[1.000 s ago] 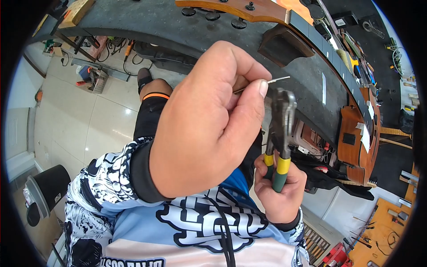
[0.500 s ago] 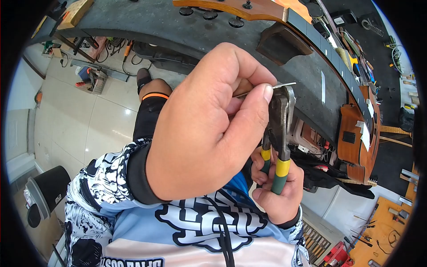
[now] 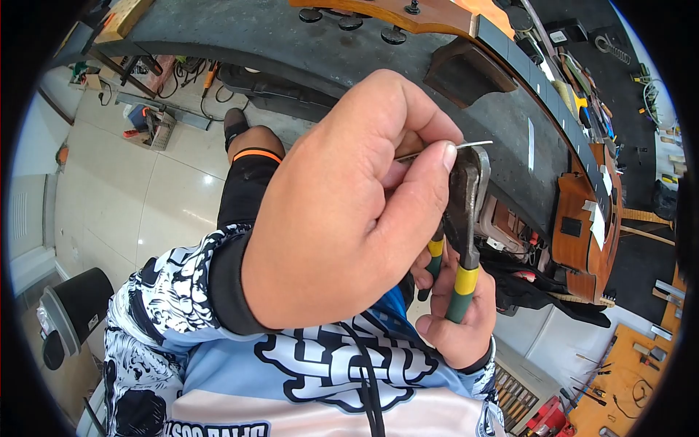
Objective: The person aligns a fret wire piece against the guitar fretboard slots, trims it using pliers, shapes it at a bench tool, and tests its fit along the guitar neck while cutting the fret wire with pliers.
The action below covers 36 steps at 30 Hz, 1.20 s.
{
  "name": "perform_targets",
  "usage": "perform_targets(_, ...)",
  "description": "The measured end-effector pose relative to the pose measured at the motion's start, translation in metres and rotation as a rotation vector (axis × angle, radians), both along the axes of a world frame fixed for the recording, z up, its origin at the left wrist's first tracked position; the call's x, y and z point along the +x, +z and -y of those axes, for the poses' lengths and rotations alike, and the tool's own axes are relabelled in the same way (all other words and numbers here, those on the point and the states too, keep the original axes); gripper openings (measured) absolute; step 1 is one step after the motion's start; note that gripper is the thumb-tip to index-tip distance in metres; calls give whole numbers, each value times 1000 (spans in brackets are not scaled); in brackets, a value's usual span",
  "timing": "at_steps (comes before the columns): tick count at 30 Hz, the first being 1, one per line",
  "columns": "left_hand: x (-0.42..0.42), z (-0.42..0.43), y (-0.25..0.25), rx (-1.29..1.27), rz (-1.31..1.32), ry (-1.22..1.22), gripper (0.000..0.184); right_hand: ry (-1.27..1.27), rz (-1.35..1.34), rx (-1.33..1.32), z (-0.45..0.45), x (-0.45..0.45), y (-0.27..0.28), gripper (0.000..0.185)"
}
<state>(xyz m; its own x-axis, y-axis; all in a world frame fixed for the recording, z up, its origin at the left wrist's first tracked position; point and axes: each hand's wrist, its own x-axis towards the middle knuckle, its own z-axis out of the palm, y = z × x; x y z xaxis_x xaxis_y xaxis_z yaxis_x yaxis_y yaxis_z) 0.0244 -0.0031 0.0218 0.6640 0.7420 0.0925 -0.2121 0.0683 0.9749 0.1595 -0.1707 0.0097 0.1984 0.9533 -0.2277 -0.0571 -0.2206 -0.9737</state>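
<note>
A black bin stands to my far left, on pale, glossy floor tiles that throw back the light. Further up the floor sits a small basket of tools, with cables lying on the floor beyond it. The person's leg, in black shorts with an orange band, reaches toward the dark workbench, whose matte top looks speckled and worn.

The left hand is curled above the lap, thumb pressed to index finger, pinching a thin metal wire whose end pokes out to the right. Beyond it, over the bench, is a wooden headstock with dark tuning pegs. The right hand has its fingers around green-and-yellow pliers, their head up at the wire; whether they touch it, I can't tell.

Next comes a dark block beneath the guitar neck, then a white strip on the bench. The fretboard curves down to a brown guitar body. At far right, tools lie on an orange-brown wooden surface.
</note>
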Motion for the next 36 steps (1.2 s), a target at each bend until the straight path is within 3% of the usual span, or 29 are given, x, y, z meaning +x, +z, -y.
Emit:
perform_targets(7, 0, 0, 1, -7, -9, -5, 12, 23, 22, 21, 2, 1, -4, 96)
perform_targets(9, 0, 0, 1, 4, -17, -3, 12, -154, 35, 1, -2, -8, -3, 88)
perform_targets(12, 1, 0, -1, 29, -18, 1, 12, -164, 33, 6, -1, -8, -4, 88)
perform_targets(15, 1, 0, -2, 45, -8, 5, 12, 55, 73, -37, 1, 6, 3, 95)
perform_targets(36, 3, -2, -5, 83, -15, 11, 11, -18, 54, -49, -4, 1, 7, 89)
